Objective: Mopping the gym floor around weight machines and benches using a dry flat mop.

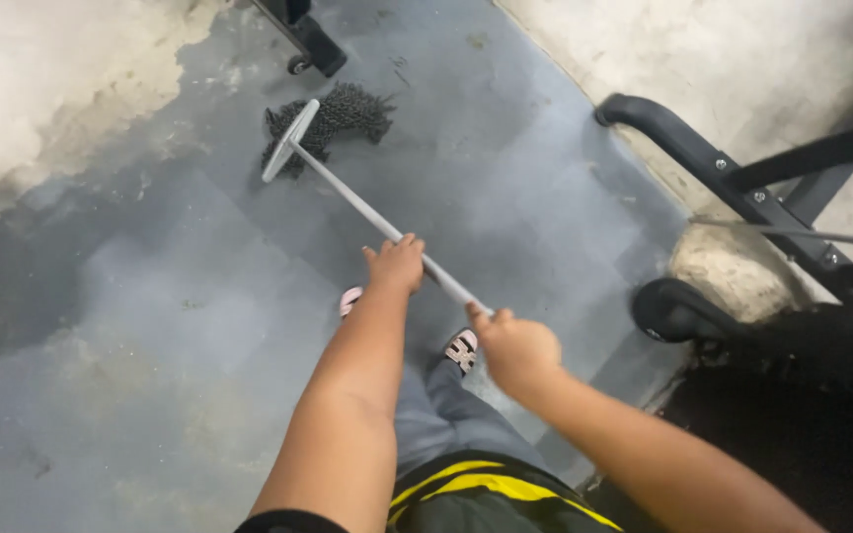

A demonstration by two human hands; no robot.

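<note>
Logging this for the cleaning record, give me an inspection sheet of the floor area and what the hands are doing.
Surface: grey floor, wet sheen and patchy marks.
Job's things: mop, dark head flat on floor, grey handle angled toward the person.
Clutter: nothing seen.
Hands: left hand and right hand both closed on the handle, left lower down.
Cables: nothing seen.
Surroundings: black metal frame at right, worn pale wall, wheeled base at top.

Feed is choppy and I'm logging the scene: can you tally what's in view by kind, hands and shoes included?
Hands on the handle: 2, left hand and right hand
Mops: 1, grey-handled mop with a dark head on the wet floor
Shoes: 2, left shoe and right shoe
Black metal equipment frames: 1, frame at right
Total: 6
</note>
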